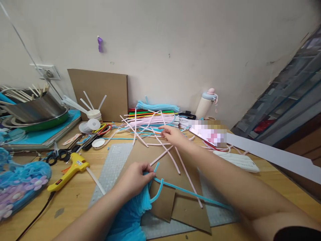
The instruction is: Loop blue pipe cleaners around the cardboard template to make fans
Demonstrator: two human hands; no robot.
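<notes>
My left hand [137,177] is closed, with thumb and fingers pinching the top of a blue pipe-cleaner piece [134,207] made of tightly packed strands. Loose blue ends stick out from it, and one long blue pipe cleaner [190,192] runs right, passing under my right forearm. My right hand [172,135] is stretched forward over the far side of the cardboard, fingers extended, beside the pile of pink pipe cleaners [150,120]; I see nothing held in it. Several pink strands lie scattered across the brown cardboard [160,160] below it.
A yellow glue gun [71,172], black scissors [59,154] and a blue flowered piece [23,187] lie left. Blue pipe cleaners [157,106] are stacked by the wall, near a bottle [206,103]. A phone [209,135] and white power strip [235,161] sit right.
</notes>
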